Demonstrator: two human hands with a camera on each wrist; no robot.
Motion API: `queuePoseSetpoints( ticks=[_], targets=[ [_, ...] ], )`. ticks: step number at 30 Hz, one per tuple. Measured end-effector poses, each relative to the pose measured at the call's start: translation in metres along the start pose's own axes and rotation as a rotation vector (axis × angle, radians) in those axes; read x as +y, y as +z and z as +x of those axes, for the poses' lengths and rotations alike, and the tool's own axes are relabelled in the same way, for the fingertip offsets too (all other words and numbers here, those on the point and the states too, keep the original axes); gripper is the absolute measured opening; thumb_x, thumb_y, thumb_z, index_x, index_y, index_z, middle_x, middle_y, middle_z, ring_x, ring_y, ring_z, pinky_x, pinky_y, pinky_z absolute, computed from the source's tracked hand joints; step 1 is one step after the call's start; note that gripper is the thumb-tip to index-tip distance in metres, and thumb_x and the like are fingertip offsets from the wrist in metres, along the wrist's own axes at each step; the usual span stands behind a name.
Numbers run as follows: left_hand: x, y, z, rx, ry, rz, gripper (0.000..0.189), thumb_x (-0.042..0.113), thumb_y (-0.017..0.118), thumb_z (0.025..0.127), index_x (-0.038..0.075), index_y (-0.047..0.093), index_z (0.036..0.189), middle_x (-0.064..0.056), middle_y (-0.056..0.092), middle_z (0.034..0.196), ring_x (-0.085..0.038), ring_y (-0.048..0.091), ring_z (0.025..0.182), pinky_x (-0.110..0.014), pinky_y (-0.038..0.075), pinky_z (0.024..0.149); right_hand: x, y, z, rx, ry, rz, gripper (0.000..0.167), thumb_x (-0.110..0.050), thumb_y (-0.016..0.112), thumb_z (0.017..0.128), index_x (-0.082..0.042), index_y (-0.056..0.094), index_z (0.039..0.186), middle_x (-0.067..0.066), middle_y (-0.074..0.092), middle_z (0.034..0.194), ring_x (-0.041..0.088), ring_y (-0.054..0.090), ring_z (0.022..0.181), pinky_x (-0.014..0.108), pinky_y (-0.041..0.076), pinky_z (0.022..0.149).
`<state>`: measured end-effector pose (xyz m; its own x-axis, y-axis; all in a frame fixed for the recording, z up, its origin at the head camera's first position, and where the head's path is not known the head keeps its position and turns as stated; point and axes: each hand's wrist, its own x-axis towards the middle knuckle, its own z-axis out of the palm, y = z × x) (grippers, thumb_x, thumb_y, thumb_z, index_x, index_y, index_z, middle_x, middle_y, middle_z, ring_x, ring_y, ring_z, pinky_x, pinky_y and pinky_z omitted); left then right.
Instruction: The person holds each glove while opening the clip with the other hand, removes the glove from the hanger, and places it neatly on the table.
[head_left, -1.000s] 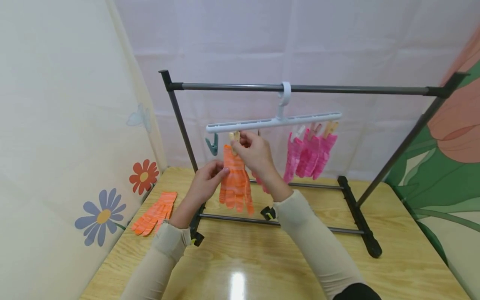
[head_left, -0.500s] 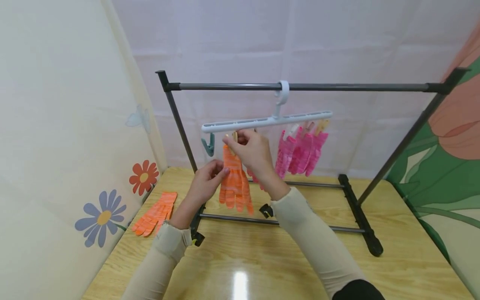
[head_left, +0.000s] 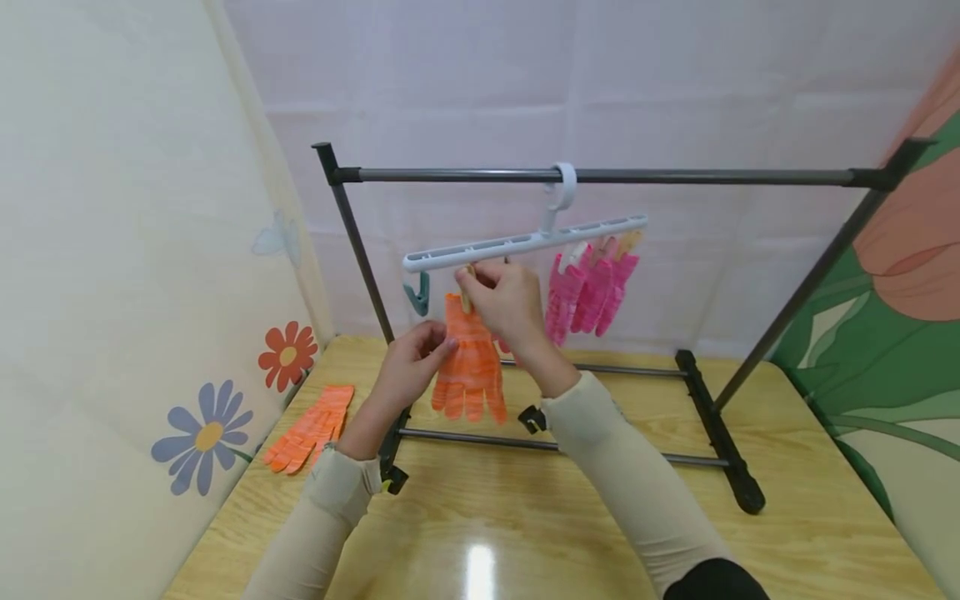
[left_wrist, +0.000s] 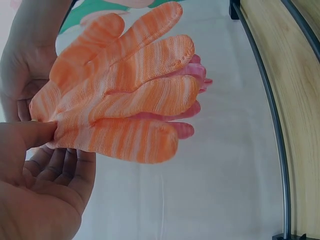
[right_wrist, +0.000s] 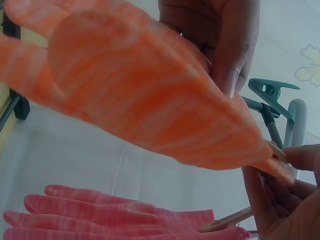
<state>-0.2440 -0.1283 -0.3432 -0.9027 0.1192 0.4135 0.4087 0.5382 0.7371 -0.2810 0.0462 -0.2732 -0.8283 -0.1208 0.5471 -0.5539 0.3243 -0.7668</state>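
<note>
An orange striped knit glove (head_left: 469, 367) hangs fingers-down below the left half of a pale blue hanger (head_left: 517, 244). My left hand (head_left: 411, 362) pinches the glove's left edge between thumb and fingers, also plain in the left wrist view. At the glove's cuff, my right hand (head_left: 510, 304) pinches a tan clothespin (right_wrist: 278, 151) just under the hanger bar. An unused teal clothespin (head_left: 417, 294) dangles from the hanger's left end. Pink gloves (head_left: 592, 292) hang from clothespins on the right half, and another pink glove (right_wrist: 110, 215) is partly hidden behind my right hand in the head view.
A second orange glove (head_left: 311, 429) lies on the wooden table (head_left: 420, 533) at the left. The hanger hooks over the top bar of a dark metal rack (head_left: 712, 177), whose lower bars and feet stand on the table. Fabric backdrops surround it.
The hanger has swivelled, its right end swinging left and back with the pink gloves. The orange glove has turned slightly. Both hands keep their grips in nearly the same place.
</note>
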Motion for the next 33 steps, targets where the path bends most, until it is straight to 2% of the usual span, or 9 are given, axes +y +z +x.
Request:
queuePoseSetpoints(
  ticks=[2,10,17,25,33],
  targets=[
    [0.000,-0.001,-0.001,-0.001,0.003,0.000,0.025,0.029,0.063,0.102,0.006,0.068,0.110,-0.007,0.069,0.091,-0.019,0.057,0.075,-0.028,0.049,0.067,0.000,0.001,0.000,0.012,-0.002,-0.014,0.026,-0.030,0.070,0.098,-0.011,0.077,0.082,0.000,0.060,0.062,0.017,0.046,0.052,0.024,0.030,0.045],
    [-0.002,-0.004,-0.005,0.003,0.008,0.016,0.025,0.029,0.064,0.101,0.005,0.068,0.110,-0.007,0.069,0.092,-0.020,0.057,0.076,-0.029,0.050,0.067,0.002,0.002,0.001,0.059,0.011,-0.028,0.025,-0.029,0.070,0.097,-0.013,0.081,0.083,0.000,0.064,0.061,0.016,0.049,0.049,0.024,0.030,0.042],
    [-0.004,-0.007,-0.008,-0.017,-0.002,0.026,0.025,0.029,0.064,0.102,0.007,0.068,0.113,-0.005,0.069,0.094,-0.020,0.057,0.077,-0.031,0.051,0.069,0.006,0.003,0.002,0.073,-0.028,-0.021,0.024,-0.026,0.070,0.097,-0.012,0.080,0.082,0.000,0.063,0.059,0.015,0.050,0.049,0.024,0.032,0.042],
    [-0.008,-0.009,-0.011,-0.044,0.016,0.012,0.022,0.026,0.064,0.101,0.008,0.070,0.112,-0.004,0.070,0.093,-0.017,0.060,0.076,-0.029,0.051,0.067,0.006,0.004,0.002,0.083,-0.003,-0.032,0.023,-0.027,0.071,0.096,-0.012,0.082,0.083,0.000,0.066,0.061,0.013,0.049,0.051,0.023,0.031,0.043],
    [-0.012,-0.016,-0.016,-0.063,0.014,0.036,0.018,0.028,0.063,0.102,0.013,0.069,0.110,0.000,0.069,0.092,-0.018,0.059,0.075,-0.032,0.052,0.066,0.008,0.004,0.002,0.082,-0.021,-0.008,0.022,-0.027,0.071,0.096,-0.011,0.081,0.084,0.001,0.065,0.060,0.014,0.054,0.051,0.023,0.036,0.044]
  ],
)
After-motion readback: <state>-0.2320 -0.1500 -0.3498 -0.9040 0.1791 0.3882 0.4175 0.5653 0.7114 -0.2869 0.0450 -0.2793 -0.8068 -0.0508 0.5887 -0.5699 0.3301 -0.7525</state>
